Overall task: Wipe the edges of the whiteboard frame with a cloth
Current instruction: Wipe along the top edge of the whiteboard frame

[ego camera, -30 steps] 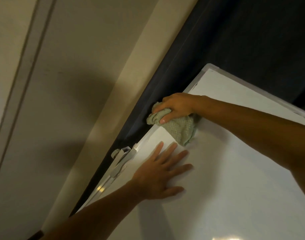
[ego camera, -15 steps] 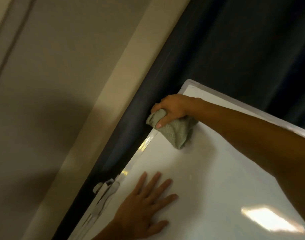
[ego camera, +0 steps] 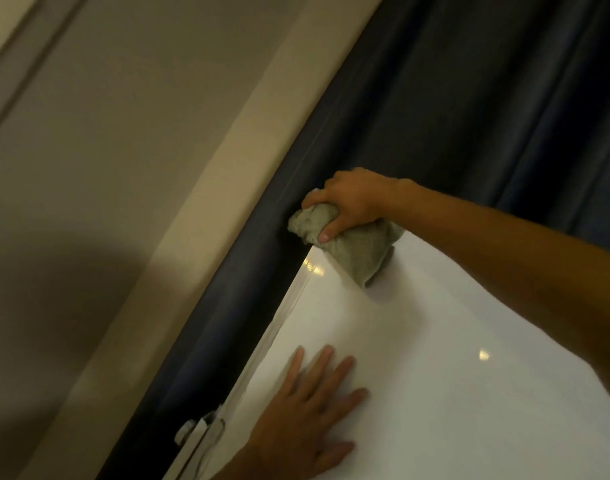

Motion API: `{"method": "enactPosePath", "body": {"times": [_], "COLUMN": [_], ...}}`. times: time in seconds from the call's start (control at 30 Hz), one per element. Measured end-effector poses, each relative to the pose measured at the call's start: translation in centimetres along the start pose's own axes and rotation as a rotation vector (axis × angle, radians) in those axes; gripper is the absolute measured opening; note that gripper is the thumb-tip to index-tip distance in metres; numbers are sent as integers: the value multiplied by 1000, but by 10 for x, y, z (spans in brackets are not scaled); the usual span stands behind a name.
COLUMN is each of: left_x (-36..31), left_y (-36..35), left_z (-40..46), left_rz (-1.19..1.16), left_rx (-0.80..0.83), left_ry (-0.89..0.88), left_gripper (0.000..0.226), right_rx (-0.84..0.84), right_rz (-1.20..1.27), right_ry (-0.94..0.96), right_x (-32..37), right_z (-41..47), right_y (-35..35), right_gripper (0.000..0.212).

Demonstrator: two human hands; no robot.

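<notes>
A white whiteboard [ego camera: 435, 341] fills the lower right, tilted in the view, with its pale frame edge [ego camera: 279, 320] running along its left side. My right hand [ego camera: 352, 199] is shut on a bunched grey-green cloth [ego camera: 355, 247] and presses it over the frame at the board's upper left corner. The corner itself is hidden under the cloth. My left hand [ego camera: 310, 410] lies flat on the board face lower down, fingers spread, holding nothing.
A dark blue curtain [ego camera: 470, 98] hangs behind the board. A beige wall [ego camera: 123, 168] lies to the left. A grey metal clamp or bracket [ego camera: 199, 434] sticks out from the frame's left side near the bottom.
My right hand has slid the cloth up along the left frame edge to the upper corner. My left hand has stayed flat on the board. The view has shifted.
</notes>
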State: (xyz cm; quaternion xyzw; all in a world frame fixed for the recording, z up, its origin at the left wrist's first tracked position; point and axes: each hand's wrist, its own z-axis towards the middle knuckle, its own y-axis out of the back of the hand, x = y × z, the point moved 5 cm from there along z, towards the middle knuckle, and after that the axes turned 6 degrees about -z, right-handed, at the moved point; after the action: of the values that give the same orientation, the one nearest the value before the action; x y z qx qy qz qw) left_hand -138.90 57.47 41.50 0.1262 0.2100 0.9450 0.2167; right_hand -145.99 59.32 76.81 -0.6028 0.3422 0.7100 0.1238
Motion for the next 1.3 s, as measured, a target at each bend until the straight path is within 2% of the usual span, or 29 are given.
{"method": "enactPosePath", "body": {"times": [0.07, 0.17, 0.33, 0.43, 0.53, 0.6, 0.7, 0.83, 0.97, 1.13, 1.23, 1.3], "left_x": [0, -1, 7, 10, 16, 16, 10, 9, -1, -9, -11, -5], "left_y": [-1, 2, 11, 17, 23, 26, 33, 64, 75, 75, 77, 78], "left_z": [-1, -4, -8, -12, -14, -18, -14, 24, 34, 32, 29, 27], "left_rz": [32, 73, 141, 119, 77, 64, 81, 34, -7, 6, 13, 22], "left_rx": [-17, -70, -150, -199, -213, -185, -196, -217, -162, -178, -200, -195], "left_ry": [-10, -29, -55, -55, -45, -52, -78, -88, -87, -83, -91, -80], "left_gripper": [75, 71, 72, 76, 75, 74, 73, 73, 74, 76, 76, 76], "right_rx": [45, 16, -213, -358, -240, -186, -223, -287, -283, -315, -376, -379], "right_rz": [207, 343, 619, 650, 716, 738, 619, 556, 549, 736, 804, 750], "right_ry": [-31, -43, -101, -204, -265, -263, -336, -380, -350, -305, -352, -391], "right_x": [-9, -15, -31, -53, -58, -46, -39, -33, -31, -30, -35, -38], "right_z": [0, 4, 5, -4, -10, -9, -4, -13, -37, -67, -94, -115], "right_y": [3, 9, 34, 51, 49, 46, 44, 47, 48, 55, 54, 47], "right_gripper": [83, 74, 60, 60, 57, 67, 85, 91, 83, 70, 62, 60]}}
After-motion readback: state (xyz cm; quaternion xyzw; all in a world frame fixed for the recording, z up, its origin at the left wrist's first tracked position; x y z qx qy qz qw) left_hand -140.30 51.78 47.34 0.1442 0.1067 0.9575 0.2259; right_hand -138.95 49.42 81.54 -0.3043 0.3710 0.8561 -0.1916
